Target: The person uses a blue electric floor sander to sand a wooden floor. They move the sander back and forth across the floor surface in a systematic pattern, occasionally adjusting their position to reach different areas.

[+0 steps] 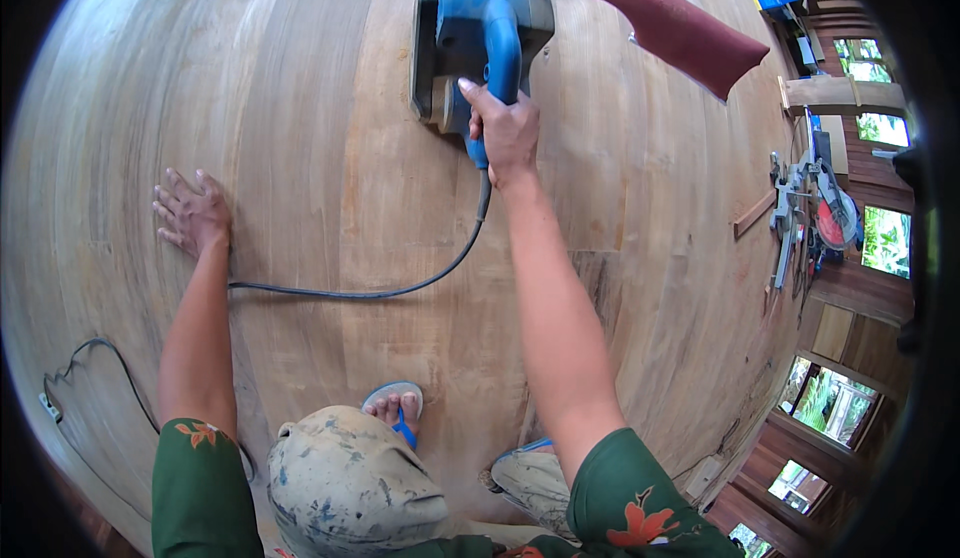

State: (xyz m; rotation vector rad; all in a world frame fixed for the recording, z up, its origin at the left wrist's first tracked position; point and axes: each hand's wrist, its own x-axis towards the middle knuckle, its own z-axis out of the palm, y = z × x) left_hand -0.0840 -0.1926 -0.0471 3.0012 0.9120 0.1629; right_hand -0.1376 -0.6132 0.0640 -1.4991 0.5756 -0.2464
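Note:
A blue belt sander [470, 33] with a dark red dust bag [680, 33] rests on the wooden plank floor [330, 158]. My right hand [505, 128] is closed around its blue rear handle. The sander's black power cord [380, 291] trails from below that hand across the boards toward my left arm. Off to the left, my left hand [192, 213] lies flat on the floor with fingers spread, holding nothing. I crouch over the boards; my knee and a foot in a blue sandal [395, 408] show at the bottom.
A mitre saw [815, 213] stands on the floor at the right, with a loose wooden strip [753, 214] beside it. A second black cable with a plug [60, 388] lies at the lower left. Wooden walls and windows curve along the right edge.

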